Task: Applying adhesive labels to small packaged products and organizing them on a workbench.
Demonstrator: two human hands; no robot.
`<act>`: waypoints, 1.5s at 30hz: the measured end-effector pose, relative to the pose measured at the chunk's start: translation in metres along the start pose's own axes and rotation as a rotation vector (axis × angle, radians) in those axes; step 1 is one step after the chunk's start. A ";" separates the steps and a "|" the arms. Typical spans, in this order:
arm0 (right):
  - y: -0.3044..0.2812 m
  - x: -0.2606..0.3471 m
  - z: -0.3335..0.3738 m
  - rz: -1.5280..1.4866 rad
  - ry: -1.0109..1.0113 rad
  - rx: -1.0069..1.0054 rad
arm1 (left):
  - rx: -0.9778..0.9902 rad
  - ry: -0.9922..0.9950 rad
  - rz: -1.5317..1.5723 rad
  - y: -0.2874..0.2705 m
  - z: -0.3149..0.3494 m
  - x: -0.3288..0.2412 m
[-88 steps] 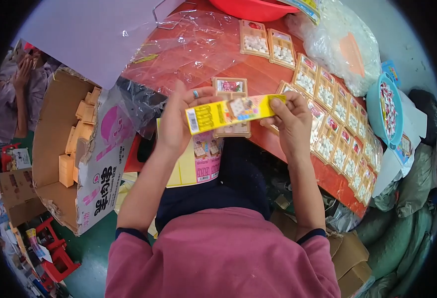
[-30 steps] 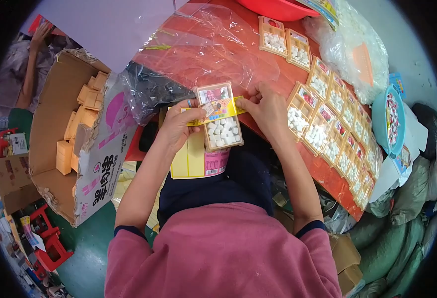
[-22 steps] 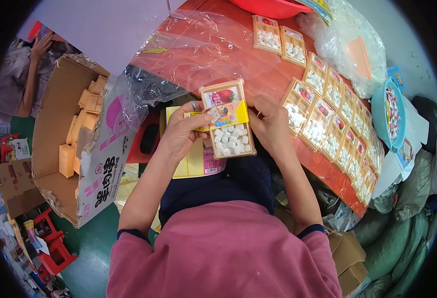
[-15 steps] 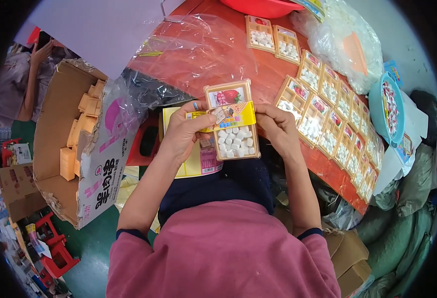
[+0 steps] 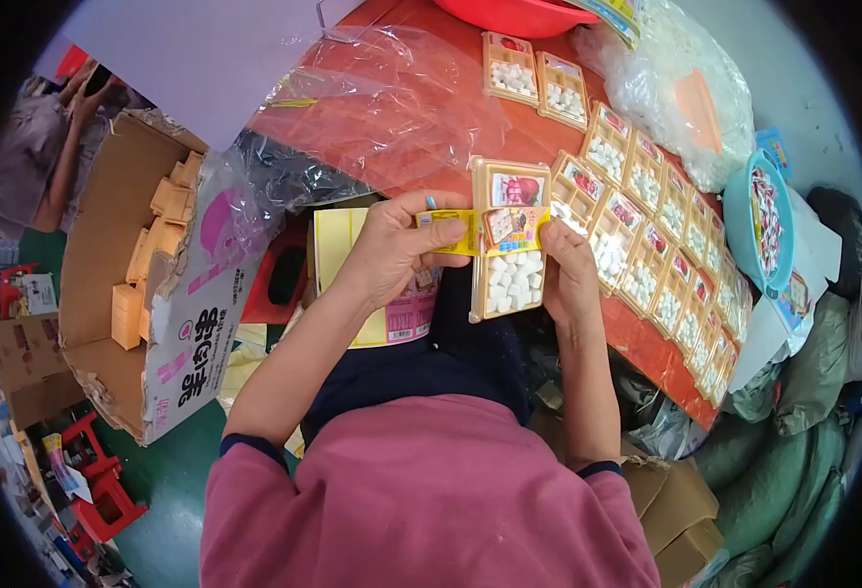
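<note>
A shallow, pale-orange plastic box (image 5: 477, 294) with a clear cover is held up above my lap. It contains small white candies (image 5: 515, 281) in its lower part and a strawberry-printed packet (image 5: 516, 190) in its upper part. A yellow printed sticker strip (image 5: 524, 235) crosses its middle. My left hand (image 5: 392, 245) pinches the end of this strip, which sticks out past the box's left side. My right hand (image 5: 570, 269) grips the box's right edge, thumb at the strip. Beneath my left hand, a yellow-edged sticker sheet (image 5: 330, 257) lies by my lap.
Rows of similar filled boxes (image 5: 637, 269) cover the right of the red table (image 5: 431, 147). A blue basket (image 5: 744, 235) of small wrapped pieces stands beyond. At left is a cardboard carton (image 5: 98, 294) with orange boxes; behind it sits another person (image 5: 34, 167). Clear plastic film (image 5: 392, 88) lies on the table.
The box has moved right and turned, showing its left side. My right thumb now lies on its front by the strip, while my left hand has shifted off the front to the strip's left end.
</note>
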State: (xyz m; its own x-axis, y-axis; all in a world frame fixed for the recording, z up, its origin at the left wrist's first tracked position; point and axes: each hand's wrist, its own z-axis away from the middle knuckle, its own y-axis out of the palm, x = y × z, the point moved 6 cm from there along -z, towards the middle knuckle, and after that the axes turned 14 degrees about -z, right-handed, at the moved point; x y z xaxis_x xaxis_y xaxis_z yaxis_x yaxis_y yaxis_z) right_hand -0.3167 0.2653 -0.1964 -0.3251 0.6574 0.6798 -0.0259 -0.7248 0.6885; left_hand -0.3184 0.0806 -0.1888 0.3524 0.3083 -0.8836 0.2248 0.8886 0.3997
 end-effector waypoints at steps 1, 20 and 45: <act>-0.001 -0.001 0.000 -0.039 0.002 0.065 | 0.025 0.016 0.014 0.005 -0.002 -0.001; 0.011 -0.047 0.000 -0.427 0.161 0.100 | -0.080 0.416 -0.532 0.044 -0.005 -0.015; -0.224 0.332 0.019 -0.432 -0.991 -0.348 | -0.232 0.818 -1.801 0.012 0.025 -0.001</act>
State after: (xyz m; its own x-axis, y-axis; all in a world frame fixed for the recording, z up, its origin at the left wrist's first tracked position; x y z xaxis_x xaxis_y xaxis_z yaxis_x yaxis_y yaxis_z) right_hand -0.4013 0.6498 -0.1204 0.6619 0.6281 0.4092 -0.2657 -0.3140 0.9115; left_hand -0.2932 0.0825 -0.1770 -0.5440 -0.8363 -0.0679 -0.3432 0.2956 -0.8915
